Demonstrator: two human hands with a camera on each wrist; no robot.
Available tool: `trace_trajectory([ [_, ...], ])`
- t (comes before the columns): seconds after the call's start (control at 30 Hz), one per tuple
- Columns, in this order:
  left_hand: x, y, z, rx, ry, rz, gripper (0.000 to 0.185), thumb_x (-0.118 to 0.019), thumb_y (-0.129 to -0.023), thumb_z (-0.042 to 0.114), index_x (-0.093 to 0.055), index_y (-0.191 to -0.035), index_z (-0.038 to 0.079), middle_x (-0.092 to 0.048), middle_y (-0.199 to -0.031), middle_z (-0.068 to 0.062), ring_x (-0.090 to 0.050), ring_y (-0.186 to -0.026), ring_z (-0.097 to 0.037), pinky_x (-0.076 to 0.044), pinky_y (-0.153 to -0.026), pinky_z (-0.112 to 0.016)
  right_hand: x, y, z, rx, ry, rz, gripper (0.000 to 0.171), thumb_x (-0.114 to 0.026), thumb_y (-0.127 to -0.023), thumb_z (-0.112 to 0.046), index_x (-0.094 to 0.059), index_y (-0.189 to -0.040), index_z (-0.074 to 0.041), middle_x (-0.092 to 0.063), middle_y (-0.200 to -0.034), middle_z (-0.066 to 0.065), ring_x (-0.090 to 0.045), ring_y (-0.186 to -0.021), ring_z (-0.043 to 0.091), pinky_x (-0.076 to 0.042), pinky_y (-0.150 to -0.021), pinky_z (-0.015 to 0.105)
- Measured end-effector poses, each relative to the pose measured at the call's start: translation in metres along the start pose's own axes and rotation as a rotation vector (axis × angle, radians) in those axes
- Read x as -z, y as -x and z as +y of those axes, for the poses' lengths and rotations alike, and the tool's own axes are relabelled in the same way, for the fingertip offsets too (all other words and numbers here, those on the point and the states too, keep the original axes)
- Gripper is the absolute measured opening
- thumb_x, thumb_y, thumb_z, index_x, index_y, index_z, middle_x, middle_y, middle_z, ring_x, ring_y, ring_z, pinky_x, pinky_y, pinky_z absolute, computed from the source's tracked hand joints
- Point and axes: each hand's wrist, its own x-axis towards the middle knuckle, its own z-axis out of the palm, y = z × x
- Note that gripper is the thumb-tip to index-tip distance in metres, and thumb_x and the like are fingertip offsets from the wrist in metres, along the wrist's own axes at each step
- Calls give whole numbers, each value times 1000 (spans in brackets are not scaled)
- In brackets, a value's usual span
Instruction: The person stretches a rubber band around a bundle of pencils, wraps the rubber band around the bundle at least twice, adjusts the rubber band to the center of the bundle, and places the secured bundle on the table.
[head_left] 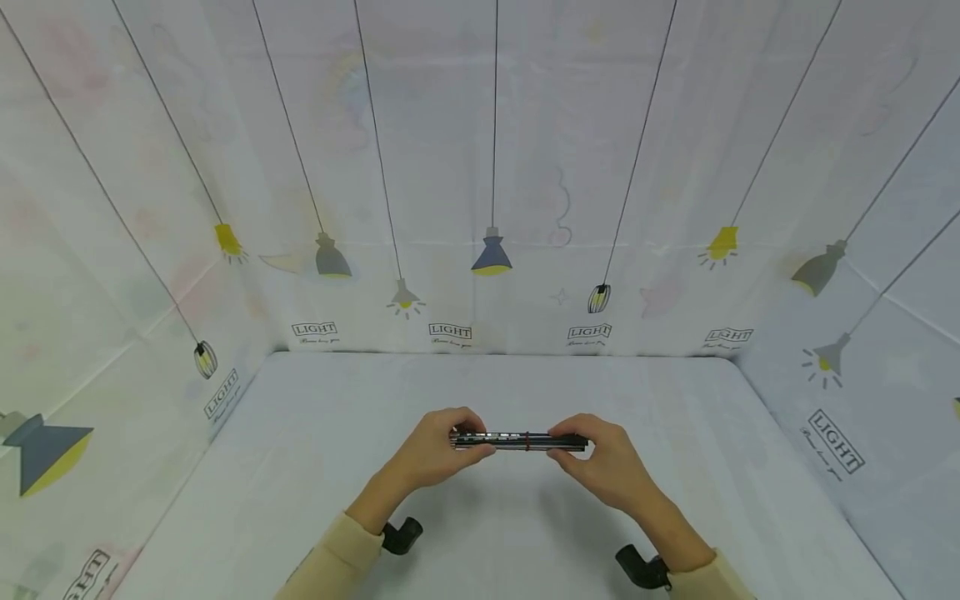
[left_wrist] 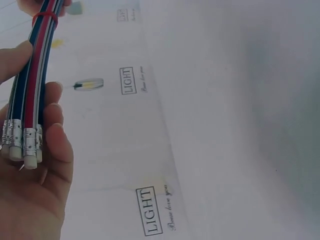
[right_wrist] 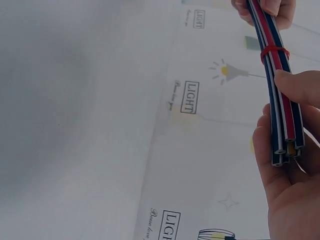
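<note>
A bundle of striped pencils (head_left: 506, 441) lies level between two hands, over the white table. My left hand (head_left: 437, 450) grips the end with the erasers (left_wrist: 30, 161), its thumb on the near side and fingers behind. On the other end, the right hand (head_left: 609, 461) pinches the pencils the same way. Flat, unsharpened tips (right_wrist: 280, 152) show in the right wrist view. Around the bundle's middle runs a red rubber band (right_wrist: 274, 53), with the hands on either side of it. The stripes are dark blue, white and red.
The white tabletop (head_left: 480, 383) stretches under and beyond the hands. White cloth walls (head_left: 450, 167) printed with hanging lamps and LIGHT lettering rise at the back and both sides. A black wrist mount (head_left: 402, 536) sits on the left wrist, another black mount (head_left: 641, 567) on the right.
</note>
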Motion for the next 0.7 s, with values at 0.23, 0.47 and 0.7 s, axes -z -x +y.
trace_trajectory([
  [0.23,1,-4,-5,75,56,-46,19,-81,-88,38,-71,-97,23,-68,-88,14,-60,-78,-10,-52,-69,-29,-3,-2,5,90,61,3,34,-88,-73,4,-74,-100,-10,-71,-100,-4,-67,-89,16,-57,-77,35],
  [0.47,2,-7,-12,132,104,-95,20,-79,-88,42,-72,-97,26,-69,-91,12,-62,-83,-13,-52,-73,-32,-5,0,8,162,116,31,37,-89,-72,5,-73,-103,-10,-68,-104,-6,-64,-93,12,-56,-78,32],
  [0.7,3,-11,-13,158,133,-92,20,-79,-89,40,-73,-99,23,-69,-93,9,-61,-85,-16,-51,-74,-34,-6,0,9,198,99,67,40,-89,-69,8,-74,-103,-9,-69,-104,-4,-64,-93,13,-56,-77,27],
])
